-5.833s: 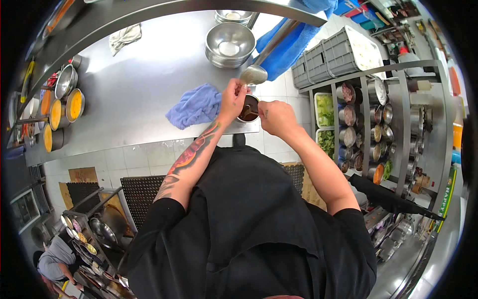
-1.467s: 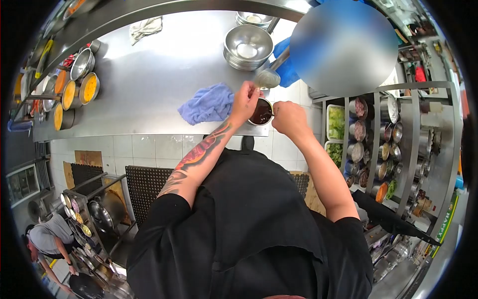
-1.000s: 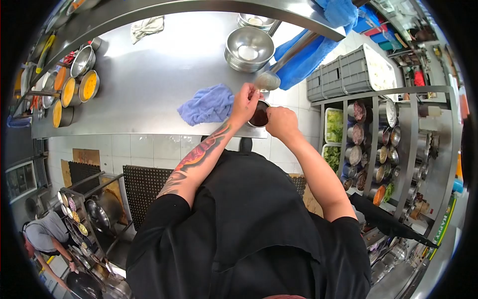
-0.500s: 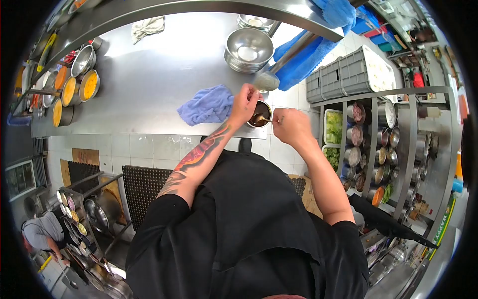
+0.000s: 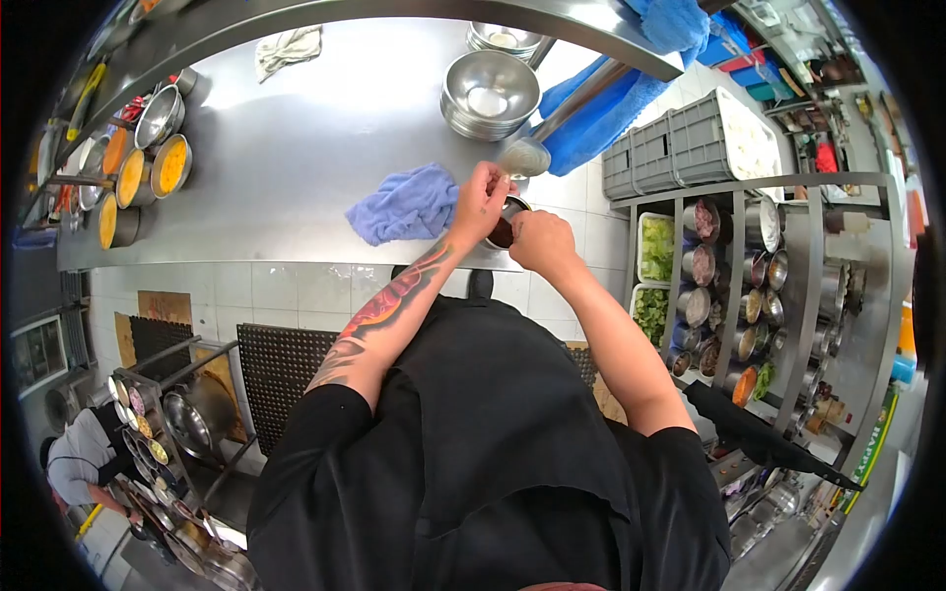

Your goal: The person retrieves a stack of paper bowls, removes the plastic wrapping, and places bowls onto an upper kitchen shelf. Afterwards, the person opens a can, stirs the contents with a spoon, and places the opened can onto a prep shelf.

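Note:
At the table's front edge stands a small round metal bowl [image 5: 501, 232] of dark brown sauce. My left hand [image 5: 480, 202] is closed at the bowl's far left rim, its thumb and fingers pinched together there. My right hand [image 5: 542, 240] is a fist over the bowl's right side, closed round the spoon. That fist now hides the spoon and much of the sauce. Left of my left hand lies a crumpled purple-blue cloth [image 5: 402, 204]. Just beyond my fingertips is a round metal ladle head [image 5: 525, 158].
Stacked steel bowls [image 5: 490, 96] stand farther back on the steel table [image 5: 286, 177]. Pots of orange liquid [image 5: 171, 165] are at the left, under an overhead shelf bar [image 5: 384, 14]. Grey crates [image 5: 680, 148] and an ingredient rack [image 5: 734, 286] stand right. Another person [image 5: 84, 463] is at lower left.
My right hand has moved left and inward over the bowl, taking the spoon out of sight beneath it. My left hand stays at the rim. The whole view has shifted slightly.

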